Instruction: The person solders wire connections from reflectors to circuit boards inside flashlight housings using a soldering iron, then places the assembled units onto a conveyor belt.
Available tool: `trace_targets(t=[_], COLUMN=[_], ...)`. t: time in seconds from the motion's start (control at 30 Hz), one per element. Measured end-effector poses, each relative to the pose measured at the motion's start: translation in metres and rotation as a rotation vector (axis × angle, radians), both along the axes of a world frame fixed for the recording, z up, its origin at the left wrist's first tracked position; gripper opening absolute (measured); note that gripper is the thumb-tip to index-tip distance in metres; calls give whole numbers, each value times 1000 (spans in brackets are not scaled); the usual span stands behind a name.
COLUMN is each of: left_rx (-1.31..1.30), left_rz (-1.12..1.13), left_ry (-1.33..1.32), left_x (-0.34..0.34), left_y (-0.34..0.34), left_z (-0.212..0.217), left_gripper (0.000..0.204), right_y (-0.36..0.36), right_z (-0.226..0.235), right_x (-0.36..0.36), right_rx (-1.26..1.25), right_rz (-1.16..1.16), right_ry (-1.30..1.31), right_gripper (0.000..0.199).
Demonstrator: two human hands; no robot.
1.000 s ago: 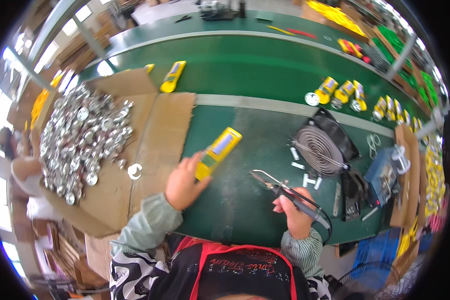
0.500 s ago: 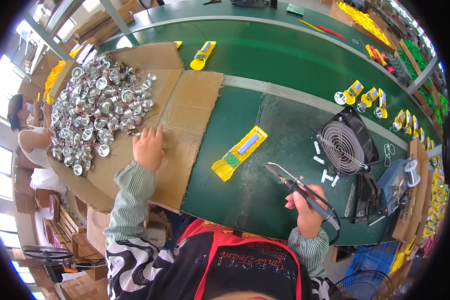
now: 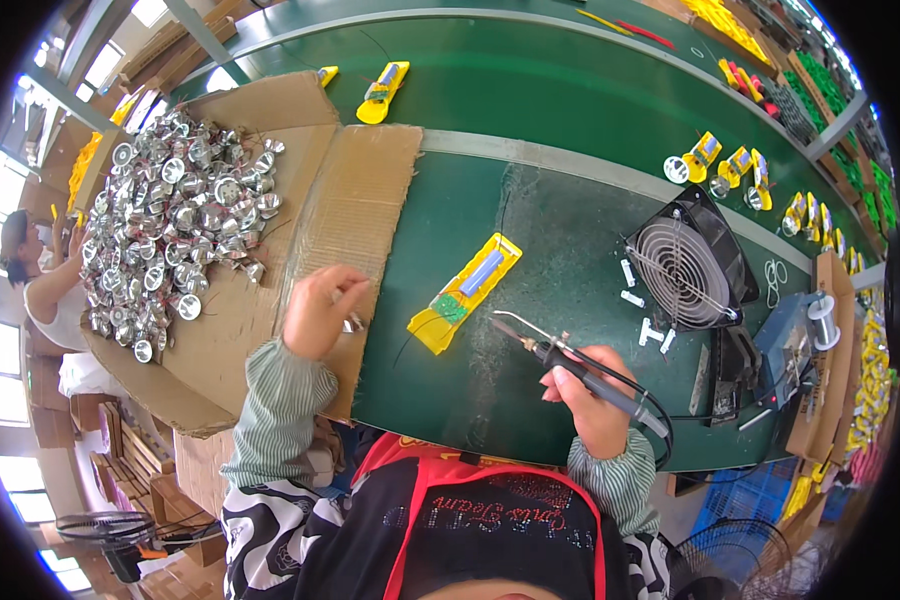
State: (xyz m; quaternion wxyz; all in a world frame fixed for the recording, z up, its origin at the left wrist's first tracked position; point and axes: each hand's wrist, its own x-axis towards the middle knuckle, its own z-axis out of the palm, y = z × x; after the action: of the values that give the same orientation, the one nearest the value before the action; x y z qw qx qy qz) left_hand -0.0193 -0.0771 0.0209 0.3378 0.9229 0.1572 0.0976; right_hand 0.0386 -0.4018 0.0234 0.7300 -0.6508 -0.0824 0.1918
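A: Centre frame, our left hand (image 3: 322, 312) pinches a silver reflector cup (image 3: 353, 323); right hand (image 3: 592, 392) grips the soldering iron (image 3: 570, 362).

B: Hot tip near yellow housing (image 3: 465, 292); we risk scorching it.

A long-sleeved shirt with fine green and white stripes is worn; 2 sleeves are seen, each ending in a gathered, ribbed cuff just behind the hands. The left hand (image 3: 320, 310) and the right hand (image 3: 592, 400) are bare, and no gloves, rings or watch can be made out. Below the cuffs, a black apron edged with red piping is seen across the chest, with small pale lettering printed on it. Beside the apron, below the left sleeve, a black and white swirled fabric is visible.
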Motion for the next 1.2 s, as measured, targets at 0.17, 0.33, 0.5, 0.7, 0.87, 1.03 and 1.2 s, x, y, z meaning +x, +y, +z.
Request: trace_targets(t=[0.17,0.33,0.5,0.7,0.87,1.03,1.2], left_rx=[-115,74,103,125,128,120,122], left_rz=[-91,-248,-223,-255,-266,-272,-274], left_ry=[44,-98,-83,-67,-53,-49,-39], left_x=[8,13,14,15,16,16,16], left_y=[-46,-64,-66,-65,-64,-63,-63], left_z=[-6,-18,-22,-19,-18,-20,-18], left_gripper=[11,8,7,6,7,7,7], right_y=[12,27,33,35,38,39,35], right_z=[-3,-6,-13,-19,-20,-24,-20], right_x=[9,16,20,23,23,24,23], right_rx=[7,48,43,42,43,-7,26], right_rz=[111,135,148,189,166,217,156], right_ry=[-81,2,26,19,69,-33,13], right_gripper=[18,16,17,13,15,13,15])
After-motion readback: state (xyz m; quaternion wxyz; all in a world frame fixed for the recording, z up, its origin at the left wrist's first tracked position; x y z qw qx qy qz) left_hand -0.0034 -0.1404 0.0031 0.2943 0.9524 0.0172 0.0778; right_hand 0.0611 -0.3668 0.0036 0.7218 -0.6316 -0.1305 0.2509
